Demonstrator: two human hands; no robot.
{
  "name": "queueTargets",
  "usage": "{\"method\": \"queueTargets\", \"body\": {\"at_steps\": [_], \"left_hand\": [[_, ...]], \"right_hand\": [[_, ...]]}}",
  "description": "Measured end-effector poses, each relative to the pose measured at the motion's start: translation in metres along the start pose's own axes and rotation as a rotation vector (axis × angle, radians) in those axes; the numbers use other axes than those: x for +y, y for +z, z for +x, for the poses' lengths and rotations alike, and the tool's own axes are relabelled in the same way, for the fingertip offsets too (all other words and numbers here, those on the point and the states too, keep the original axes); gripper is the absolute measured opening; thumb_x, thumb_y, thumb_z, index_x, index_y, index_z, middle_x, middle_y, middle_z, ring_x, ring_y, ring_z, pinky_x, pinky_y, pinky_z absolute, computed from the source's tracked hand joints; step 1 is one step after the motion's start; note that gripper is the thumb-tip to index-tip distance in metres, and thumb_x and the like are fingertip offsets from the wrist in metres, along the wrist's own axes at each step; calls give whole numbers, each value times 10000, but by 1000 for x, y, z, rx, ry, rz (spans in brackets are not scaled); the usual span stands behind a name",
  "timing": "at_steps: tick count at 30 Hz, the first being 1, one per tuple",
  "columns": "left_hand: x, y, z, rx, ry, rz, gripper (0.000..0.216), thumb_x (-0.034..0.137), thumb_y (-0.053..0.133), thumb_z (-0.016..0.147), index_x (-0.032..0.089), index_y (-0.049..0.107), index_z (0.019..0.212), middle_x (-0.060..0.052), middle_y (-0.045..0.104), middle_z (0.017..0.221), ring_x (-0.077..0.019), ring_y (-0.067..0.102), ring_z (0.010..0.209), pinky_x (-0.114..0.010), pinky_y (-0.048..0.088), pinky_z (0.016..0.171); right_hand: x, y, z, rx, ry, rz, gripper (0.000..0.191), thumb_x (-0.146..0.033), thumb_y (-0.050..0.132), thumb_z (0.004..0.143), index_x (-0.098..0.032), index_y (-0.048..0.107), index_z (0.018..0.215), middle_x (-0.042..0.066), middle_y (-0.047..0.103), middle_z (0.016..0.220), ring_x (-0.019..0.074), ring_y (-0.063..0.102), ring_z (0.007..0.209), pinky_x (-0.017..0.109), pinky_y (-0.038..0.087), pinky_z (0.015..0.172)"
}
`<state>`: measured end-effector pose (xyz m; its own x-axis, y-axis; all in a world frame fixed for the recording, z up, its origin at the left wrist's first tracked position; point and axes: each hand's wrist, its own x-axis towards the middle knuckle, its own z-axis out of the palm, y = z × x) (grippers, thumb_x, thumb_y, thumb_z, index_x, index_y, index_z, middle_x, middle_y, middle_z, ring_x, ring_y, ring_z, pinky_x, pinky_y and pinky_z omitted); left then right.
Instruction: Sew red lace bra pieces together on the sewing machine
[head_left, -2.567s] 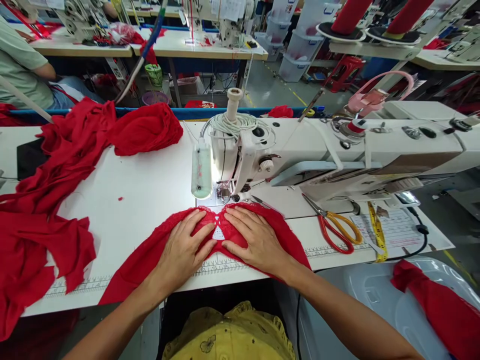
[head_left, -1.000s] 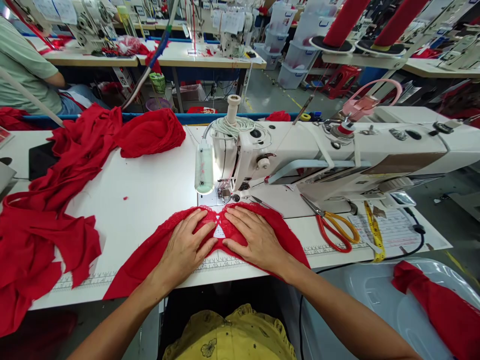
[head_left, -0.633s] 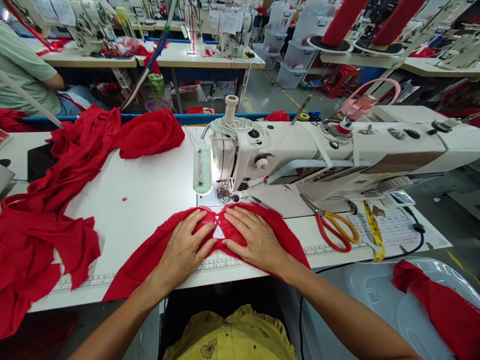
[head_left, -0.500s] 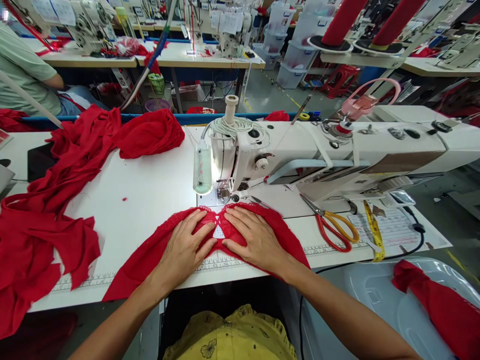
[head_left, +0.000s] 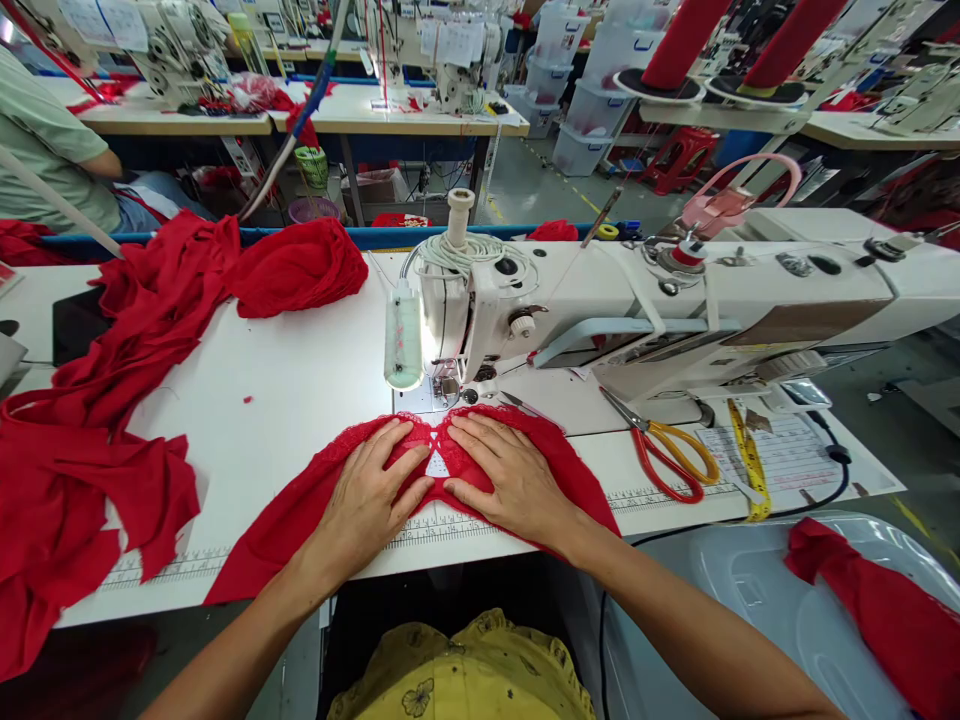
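Note:
A red lace-edged garment piece [head_left: 292,520] lies spread on the white sewing table [head_left: 300,385], with crossed straps over a small gap at its centre. My left hand [head_left: 375,485] rests flat on its left half, fingers stretched toward the middle. On the right half lies my right hand [head_left: 510,475], also flat with fingers extended. Just beyond the garment's centre are the presser foot [head_left: 445,388] and needle area of a white sewing machine [head_left: 570,300]. The fabric's far edge is close in front of the foot and not under it.
A heap of red fabric [head_left: 142,350] covers the table's left side. To the right lie scissors [head_left: 667,455] with red and yellow handles, a yellow tape measure [head_left: 748,460] and a paper form [head_left: 802,460]. A plastic bin lid [head_left: 735,570] carries red cloth [head_left: 877,620]. Another person's arm [head_left: 97,160] shows far left.

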<state>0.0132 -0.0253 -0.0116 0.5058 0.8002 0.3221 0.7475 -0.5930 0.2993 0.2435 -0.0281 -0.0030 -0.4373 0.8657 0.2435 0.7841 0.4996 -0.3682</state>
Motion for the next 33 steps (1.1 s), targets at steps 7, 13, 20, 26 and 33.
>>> {"method": "queueTargets", "body": {"at_steps": [7,13,20,26,33], "left_hand": [[-1,0,0,-9,-4,1,322,356,507,995,189,627,1243,-143,532,1421,-308,501,1325,-501,493,1064],[-1,0,0,-5,-1,-2,321,358,511,995,191,626,1244,-142,533,1418,-306,501,1325,-498,495,1062],[0,0,0,-2,-19,-21,317,362,516,991,197,636,1234,-137,539,1418,-310,503,1326,-503,491,1063],[0,0,0,-4,-20,-27,315,353,521,988,198,637,1236,-140,540,1420,-313,504,1326,-508,487,1066],[0,0,-1,0,-28,-38,307,356,525,987,206,638,1230,-133,539,1421,-311,501,1332,-504,479,1075]], "right_hand": [[0,0,0,-7,9,-2,583,-469,623,920,-218,528,1438,69,542,1475,280,475,1381,463,408,1141],[0,0,0,-13,5,-13,589,-476,617,923,-216,524,1443,71,536,1480,276,467,1388,459,400,1147],[0,1,0,-5,1,-12,590,-469,622,921,-216,522,1445,80,540,1476,278,468,1385,462,401,1143],[0,0,0,-8,6,-4,582,-470,615,925,-201,530,1435,78,540,1476,277,470,1384,469,403,1144],[-1,0,0,-3,6,-1,574,-467,613,928,-212,530,1434,73,536,1480,277,470,1385,465,397,1148]]}}
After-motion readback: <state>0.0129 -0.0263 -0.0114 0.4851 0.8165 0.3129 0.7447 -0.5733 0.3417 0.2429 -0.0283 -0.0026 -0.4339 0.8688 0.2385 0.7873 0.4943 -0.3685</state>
